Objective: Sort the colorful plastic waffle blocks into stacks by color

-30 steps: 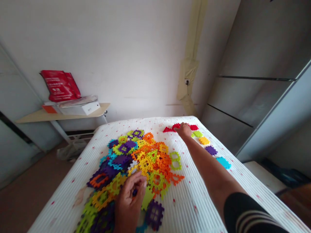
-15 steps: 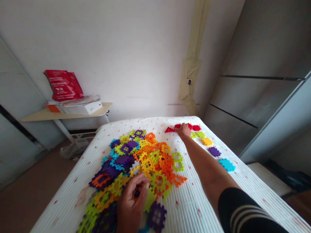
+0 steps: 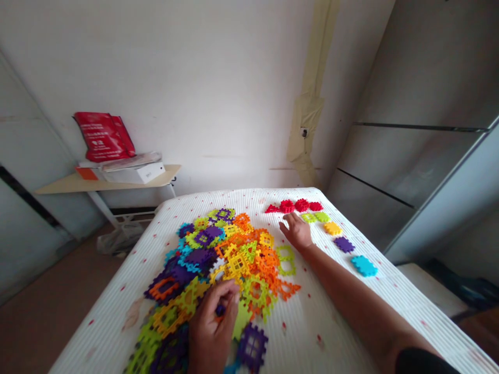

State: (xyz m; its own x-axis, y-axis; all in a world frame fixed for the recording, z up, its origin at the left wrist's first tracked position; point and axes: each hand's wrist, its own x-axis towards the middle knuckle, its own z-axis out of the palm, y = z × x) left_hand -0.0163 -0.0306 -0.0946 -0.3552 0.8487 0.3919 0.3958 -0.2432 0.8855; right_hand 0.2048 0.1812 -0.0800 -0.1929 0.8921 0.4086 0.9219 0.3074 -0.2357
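Your right hand [image 3: 297, 232] has drawn back toward you from the row of red pieces [image 3: 301, 205], which it partly covered half a second ago; your left hand has stayed put. From the left, a red bag [image 3: 103, 137] sits above a white box [image 3: 144, 173] on a side table [image 3: 62, 185]. Next, on the white ribbed cover [image 3: 312, 322], you have the heaped pile of notched plastic pieces [image 3: 237, 264]. Your left hand [image 3: 212, 322] is over its near part, fingers curled toward the thumb; you cannot tell whether it grips anything. A lime two-window frame [image 3: 287, 261] lies beside the pile, near your right hand, whose fingers are loosely spread with nothing visible in them. Beyond that hand are the red pieces, and rightward, coming nearer you, lime pieces [image 3: 322, 217], a yellow piece [image 3: 332, 228], a purple piece [image 3: 344, 244] and a turquoise piece [image 3: 364, 265].
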